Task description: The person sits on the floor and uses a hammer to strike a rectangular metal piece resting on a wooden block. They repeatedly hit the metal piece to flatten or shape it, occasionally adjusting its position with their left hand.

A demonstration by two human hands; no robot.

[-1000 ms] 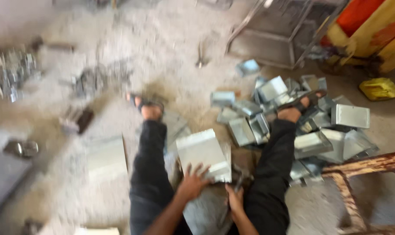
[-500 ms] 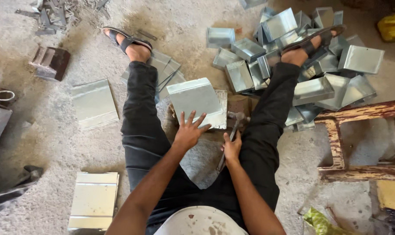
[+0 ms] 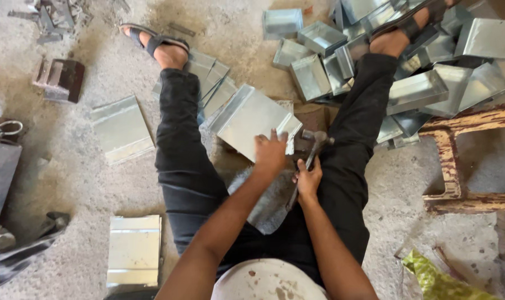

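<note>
I'm seated on the floor, legs spread. My left hand presses flat, fingers spread, on the near edge of a sheet of folded metal lying between my legs. My right hand is closed around the handle of a hammer, its head just beside the sheet's right corner. Finished trays pile up by my right leg, next to a wooden frame. More flat sheets lie to my left.
</note>
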